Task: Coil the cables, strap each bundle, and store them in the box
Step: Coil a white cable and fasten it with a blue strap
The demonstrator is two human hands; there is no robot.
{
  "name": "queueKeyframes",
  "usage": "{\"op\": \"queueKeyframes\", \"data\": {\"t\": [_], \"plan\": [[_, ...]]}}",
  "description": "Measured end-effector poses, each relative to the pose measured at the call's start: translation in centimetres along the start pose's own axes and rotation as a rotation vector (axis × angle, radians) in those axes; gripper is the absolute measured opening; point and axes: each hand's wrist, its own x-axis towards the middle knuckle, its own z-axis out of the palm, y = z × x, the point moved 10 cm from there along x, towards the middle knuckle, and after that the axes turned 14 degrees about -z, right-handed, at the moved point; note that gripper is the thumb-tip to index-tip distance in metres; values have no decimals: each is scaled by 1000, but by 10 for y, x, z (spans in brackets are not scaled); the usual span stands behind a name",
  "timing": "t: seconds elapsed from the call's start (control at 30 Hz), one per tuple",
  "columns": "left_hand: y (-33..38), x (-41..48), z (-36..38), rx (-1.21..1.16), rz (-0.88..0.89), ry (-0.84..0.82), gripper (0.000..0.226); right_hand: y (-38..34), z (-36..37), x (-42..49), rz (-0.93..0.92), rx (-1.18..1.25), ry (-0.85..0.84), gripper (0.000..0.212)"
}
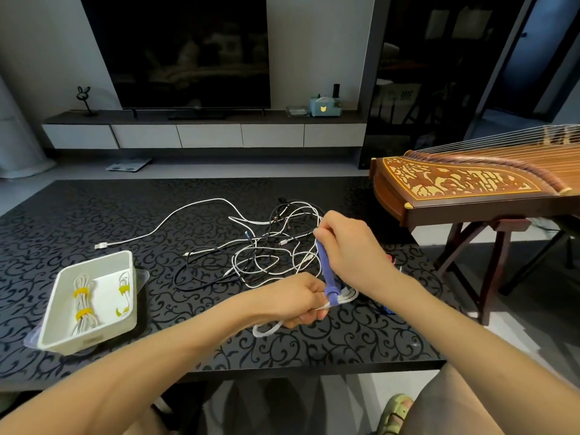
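My left hand point(298, 301) grips a coiled white cable bundle point(340, 299) just above the table; one loop of it hangs out below the hand. A blue strap point(326, 271) is looped around the bundle, and my right hand point(348, 246) pinches its free end, pulled up and away. A tangle of loose white and black cables point(260, 249) lies behind both hands. At the left stands a white box point(62, 296) holding two white bundles bound with yellow straps point(82, 291).
The dark patterned table point(188, 340) ends just below my forearms. A wooden zither on a stand point(470, 186) sits close on the right. One long white cable point(175, 215) trails toward the box. Small blue and red pieces point(389, 309) lie behind my right wrist.
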Motion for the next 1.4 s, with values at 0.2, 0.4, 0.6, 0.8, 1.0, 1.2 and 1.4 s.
{"op": "queueKeyframes", "data": {"t": [0.2, 0.4, 0.6, 0.8, 1.0, 1.2, 1.4], "plan": [[15, -18, -23, 150, 232, 421, 4, 48, 14, -16, 349, 146, 106, 19], [25, -40, -30, 178, 430, 622, 8, 57, 18, -15, 416, 136, 99, 19], [43, -47, -25, 310, 526, 652, 13, 69, 18, -19, 484, 147, 83, 24], [57, -40, -10, 659, 584, 712, 8, 70, 10, -18, 512, 97, 76, 17], [47, -20, -10, 583, 385, 694, 13, 88, 13, -20, 617, 141, 129, 18], [27, -13, -25, -259, 417, 435, 27, 112, 15, -20, 733, 255, 270, 16], [21, -1, -37, -383, 380, 472, 31, 121, 26, -24, 812, 161, 272, 15]]}}
